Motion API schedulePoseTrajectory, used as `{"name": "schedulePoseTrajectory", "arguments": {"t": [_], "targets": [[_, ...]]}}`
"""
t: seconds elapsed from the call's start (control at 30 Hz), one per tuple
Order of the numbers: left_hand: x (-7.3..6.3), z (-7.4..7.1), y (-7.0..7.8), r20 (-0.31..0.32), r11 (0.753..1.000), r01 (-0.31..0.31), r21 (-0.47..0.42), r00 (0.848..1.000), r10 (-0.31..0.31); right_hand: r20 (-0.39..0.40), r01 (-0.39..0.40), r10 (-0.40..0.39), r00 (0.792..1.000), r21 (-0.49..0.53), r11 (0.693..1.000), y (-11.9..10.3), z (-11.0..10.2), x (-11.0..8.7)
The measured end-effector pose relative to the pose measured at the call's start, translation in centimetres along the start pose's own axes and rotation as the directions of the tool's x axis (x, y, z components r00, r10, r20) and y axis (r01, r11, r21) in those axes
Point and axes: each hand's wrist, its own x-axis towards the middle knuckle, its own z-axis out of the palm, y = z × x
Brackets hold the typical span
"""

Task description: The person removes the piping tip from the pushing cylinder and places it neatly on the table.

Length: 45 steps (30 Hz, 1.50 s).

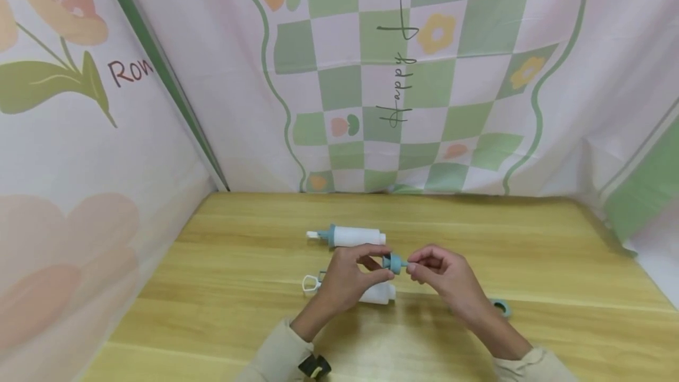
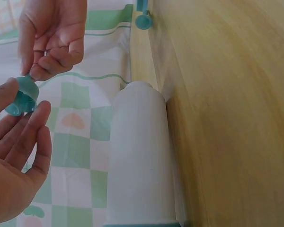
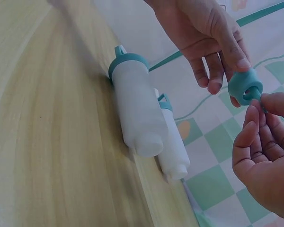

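A small teal cap-like piece (image 1: 394, 263) with a hollow, flared end and a thin stem is held above the table between both hands. My left hand (image 1: 347, 276) pinches its wide body between thumb and fingers. On the other side, my right hand (image 1: 451, 276) pinches the thin stem, as the right wrist view also shows at the cap's stem (image 3: 256, 96). Below the left hand lies a white bottle (image 1: 378, 294) with a teal collar, partly hidden by that hand. A second white bottle (image 1: 358, 237) with a teal collar lies behind it.
On the wooden table (image 1: 223, 287), a teal ring-shaped part (image 1: 501, 308) lies beside the right forearm, partly hidden by it. A white loop (image 1: 310, 283) extends from the near bottle's left end. Printed curtains (image 1: 339, 87) hang at the back and sides.
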Motion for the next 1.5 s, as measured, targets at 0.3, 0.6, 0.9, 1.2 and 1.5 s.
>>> {"name": "schedulePoseTrajectory", "arguments": {"t": [0.3,0.6,0.9,1.2,1.5], "targets": [[0.02,0.10,0.05,0.007,1.000,0.015,-0.002,1.000,-0.015,-0.010,0.007,-0.007,1.000,-0.007,1.000,0.13,0.18,0.01],[-0.06,0.07,0.19,-0.015,0.997,0.043,-0.070,0.999,-0.045,0.006,0.008,-0.008,1.000,0.029,1.000,-0.09,0.34,-0.15],[0.00,0.14,0.03,-0.028,0.997,0.046,-0.066,0.998,-0.048,0.018,-0.042,0.042,0.999,-0.026,0.999,-0.56,0.63,-0.05],[-0.12,0.37,0.16,-0.018,0.994,0.080,-0.067,0.996,-0.082,0.033,-0.027,0.027,0.999,-0.013,1.000,-0.68,0.91,-0.11],[-0.12,0.56,0.25,-0.010,0.999,0.030,-0.012,1.000,-0.030,0.041,-0.060,0.061,0.997,-0.033,0.998,-0.57,0.93,0.13]]}}
